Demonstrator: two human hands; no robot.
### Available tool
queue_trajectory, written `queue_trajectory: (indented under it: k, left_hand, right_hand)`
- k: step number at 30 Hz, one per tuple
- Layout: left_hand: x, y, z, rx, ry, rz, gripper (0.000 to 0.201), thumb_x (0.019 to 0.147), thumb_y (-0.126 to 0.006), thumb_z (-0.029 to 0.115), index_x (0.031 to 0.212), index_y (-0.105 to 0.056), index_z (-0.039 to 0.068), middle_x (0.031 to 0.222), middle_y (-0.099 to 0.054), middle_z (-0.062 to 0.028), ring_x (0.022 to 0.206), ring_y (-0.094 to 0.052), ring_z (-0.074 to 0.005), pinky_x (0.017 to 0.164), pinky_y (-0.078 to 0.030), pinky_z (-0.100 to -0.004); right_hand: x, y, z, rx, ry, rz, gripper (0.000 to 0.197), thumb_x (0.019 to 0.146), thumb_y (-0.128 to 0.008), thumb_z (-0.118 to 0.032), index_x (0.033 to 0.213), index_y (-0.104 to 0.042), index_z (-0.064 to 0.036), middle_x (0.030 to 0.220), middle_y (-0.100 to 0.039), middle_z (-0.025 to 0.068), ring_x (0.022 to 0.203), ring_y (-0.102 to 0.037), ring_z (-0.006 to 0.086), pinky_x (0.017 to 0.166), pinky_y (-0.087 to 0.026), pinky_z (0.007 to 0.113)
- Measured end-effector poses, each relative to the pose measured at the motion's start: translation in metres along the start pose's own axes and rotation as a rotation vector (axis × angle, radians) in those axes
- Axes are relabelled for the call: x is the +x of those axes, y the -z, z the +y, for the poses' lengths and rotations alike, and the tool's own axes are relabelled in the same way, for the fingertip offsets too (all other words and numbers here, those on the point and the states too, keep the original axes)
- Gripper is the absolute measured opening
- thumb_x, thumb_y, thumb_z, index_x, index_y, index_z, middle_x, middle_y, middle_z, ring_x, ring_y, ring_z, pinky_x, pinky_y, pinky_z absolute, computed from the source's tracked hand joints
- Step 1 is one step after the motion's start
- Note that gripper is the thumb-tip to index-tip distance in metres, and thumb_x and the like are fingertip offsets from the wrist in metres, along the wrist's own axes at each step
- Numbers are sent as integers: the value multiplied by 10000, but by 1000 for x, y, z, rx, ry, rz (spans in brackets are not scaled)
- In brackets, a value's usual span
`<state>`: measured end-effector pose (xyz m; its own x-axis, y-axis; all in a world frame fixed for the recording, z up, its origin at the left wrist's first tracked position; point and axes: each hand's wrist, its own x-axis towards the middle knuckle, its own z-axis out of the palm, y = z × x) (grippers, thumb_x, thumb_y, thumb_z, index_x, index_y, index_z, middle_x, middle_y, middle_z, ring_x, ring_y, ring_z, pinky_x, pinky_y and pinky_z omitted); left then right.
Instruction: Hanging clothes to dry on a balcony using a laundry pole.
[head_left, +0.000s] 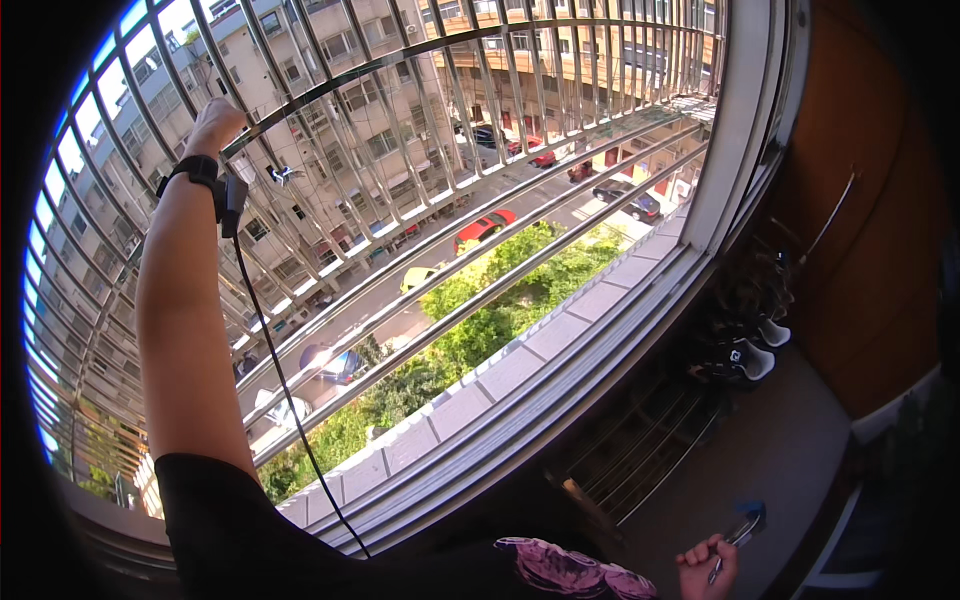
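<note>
Right fingers [699, 553] curl around a slim shiny tool [742, 530], its end extending beyond them; left fingers [222, 110] are at metal bars [410, 51]; their grip I cannot tell.

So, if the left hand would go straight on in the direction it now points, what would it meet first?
Most likely the metal bars close ahead of the left hand. It may already touch one; the depth is unclear here.

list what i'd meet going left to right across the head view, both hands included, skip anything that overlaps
Left hand → yellow car → nearer red car → rightmost dark car → right hand → brown panel.
</note>
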<state>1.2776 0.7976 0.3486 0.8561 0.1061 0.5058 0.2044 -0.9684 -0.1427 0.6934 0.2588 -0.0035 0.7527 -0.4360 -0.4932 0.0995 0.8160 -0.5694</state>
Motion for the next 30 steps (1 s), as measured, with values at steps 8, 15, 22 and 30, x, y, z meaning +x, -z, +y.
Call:
queue_trajectory:
  k: [8,15,22,30]
  left_hand:
    - [3,-96,40,-250,310,-108,411,762,-574,293,1029,-607,-18,1101,-587,-196,1055,-554,-319,866,-448,-365]
    - [26,-209,36,-249,584,-184,868,728,-560,647,1240,-429,-42,1227,-509,-162,1105,-523,-317,888,-451,-404]
    - [11,-232,58,-314,733,-164,1037,700,-542,679,1334,-219,-76,1244,-489,-211,1126,-509,-331,872,-435,-469]
    - [20,-226,29,-226,489,-292,477,783,-531,452,1070,-624,83,1115,-604,-111,1044,-572,-263,861,-448,-374]
  right_hand:
    - [31,-50,-1,-18,34,117,99,851,-493,-166,836,-499,-69,675,-440,39,654,-431,163,711,-392,348]
    - [47,-114,-6,-259,-121,157,68,858,-481,-151,822,-476,-93,669,-424,23,650,-420,153,692,-384,327]
    - [65,-157,-20,-438,-133,187,72,840,-501,-147,789,-462,-116,641,-424,6,641,-429,149,653,-353,307]
    - [84,-169,-13,-433,-243,201,102,839,-513,-150,770,-453,-105,638,-417,15,624,-414,157,653,-342,320]
